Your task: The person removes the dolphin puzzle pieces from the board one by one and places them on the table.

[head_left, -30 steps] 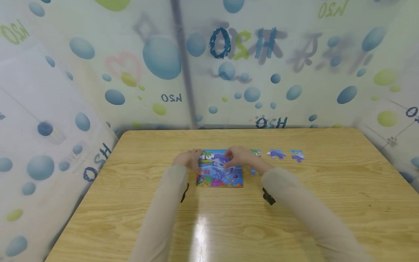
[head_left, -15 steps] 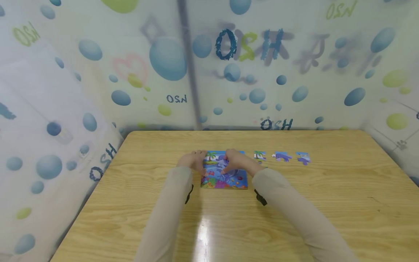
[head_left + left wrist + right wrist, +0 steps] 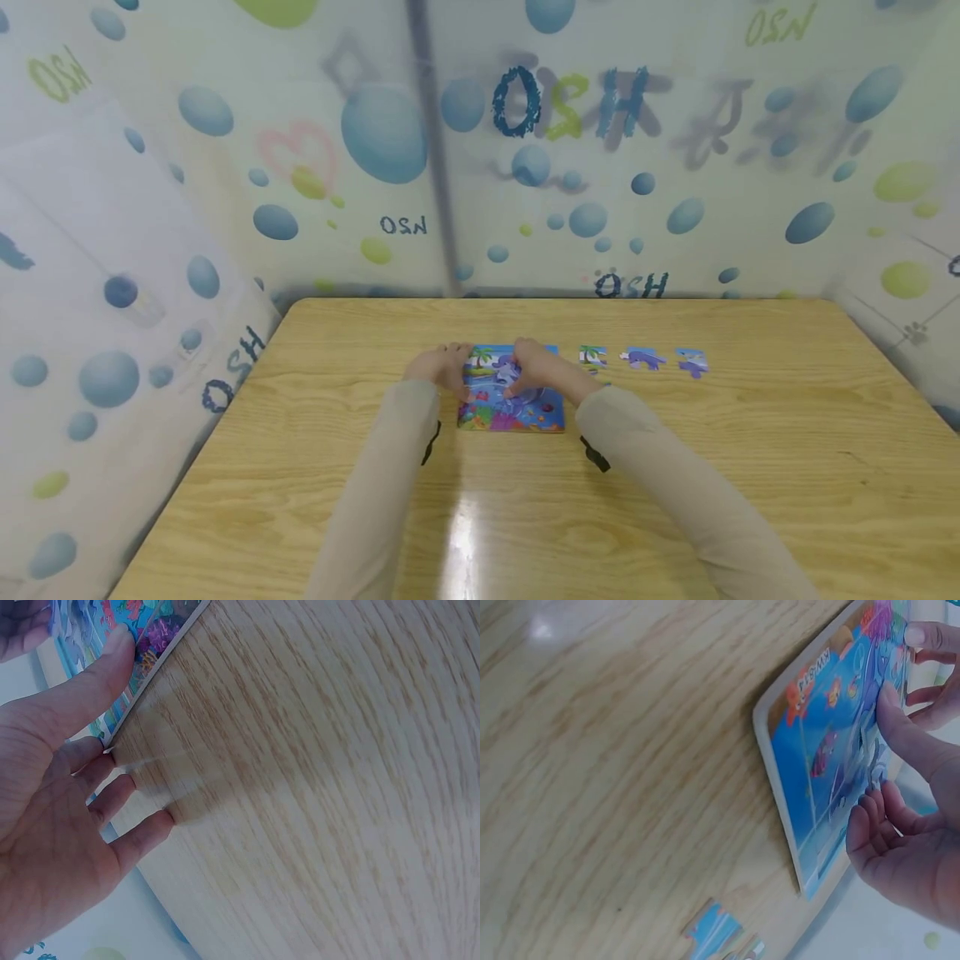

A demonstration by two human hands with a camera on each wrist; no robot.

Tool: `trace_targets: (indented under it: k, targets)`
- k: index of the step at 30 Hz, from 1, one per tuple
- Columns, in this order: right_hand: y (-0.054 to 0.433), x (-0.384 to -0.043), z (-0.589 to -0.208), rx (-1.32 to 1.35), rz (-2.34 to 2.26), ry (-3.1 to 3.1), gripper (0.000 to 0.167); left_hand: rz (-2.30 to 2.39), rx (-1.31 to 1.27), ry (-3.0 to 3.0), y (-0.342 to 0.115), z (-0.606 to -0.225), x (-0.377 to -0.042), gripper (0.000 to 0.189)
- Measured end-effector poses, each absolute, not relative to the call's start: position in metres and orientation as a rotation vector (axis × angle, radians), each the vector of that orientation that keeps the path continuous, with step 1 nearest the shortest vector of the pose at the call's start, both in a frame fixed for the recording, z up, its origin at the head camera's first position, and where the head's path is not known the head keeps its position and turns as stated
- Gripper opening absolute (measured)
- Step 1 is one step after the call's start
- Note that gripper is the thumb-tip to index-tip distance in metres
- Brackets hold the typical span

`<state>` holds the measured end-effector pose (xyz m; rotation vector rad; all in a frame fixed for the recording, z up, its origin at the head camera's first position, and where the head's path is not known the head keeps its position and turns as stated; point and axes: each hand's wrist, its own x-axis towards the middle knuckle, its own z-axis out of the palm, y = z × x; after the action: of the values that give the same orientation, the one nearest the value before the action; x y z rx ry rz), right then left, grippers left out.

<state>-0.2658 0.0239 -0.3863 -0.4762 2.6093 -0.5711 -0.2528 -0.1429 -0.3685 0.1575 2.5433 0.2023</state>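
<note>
Board: dolphin puzzle board (image 3: 501,417), flat mid-tabletop (image 3: 547,508), between both hands.
Left hand (image 3: 441,367): thumb over board's left edge, fingers against its side; gripping it.
Right hand (image 3: 538,367): over board, thumb and bent fingers at a raised edge; can't tell if a piece is pinched.
Loose pieces: palm-tree piece (image 3: 592,356), dolphin piece (image 3: 642,358), third piece (image 3: 692,362), in a row right of board.
Blocking: right hand hides board's upper right; blue piece (image 3: 715,930) mostly behind right wrist from above.
Behind: bubble-print backdrop (image 3: 322,258).
</note>
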Motion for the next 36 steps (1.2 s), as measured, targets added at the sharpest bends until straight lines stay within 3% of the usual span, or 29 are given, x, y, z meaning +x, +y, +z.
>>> trace_targets:
  k: [8,18,36]
  targets:
    - [0.023,-0.260,-0.386,-0.451,-0.690,2.628,0.062,0.174,0.162,2.553,-0.143,-0.368,-0.252,0.091]
    - [0.028,-0.254,-0.385,-0.442,-0.868,2.603,0.044,0.157,0.154,2.524,-0.141,-0.366,-0.252,0.090]
    - [0.039,-0.254,-0.377,-0.473,-1.042,2.532,0.040,0.181,0.147,2.519,-0.143,-0.369,-0.253,0.091]
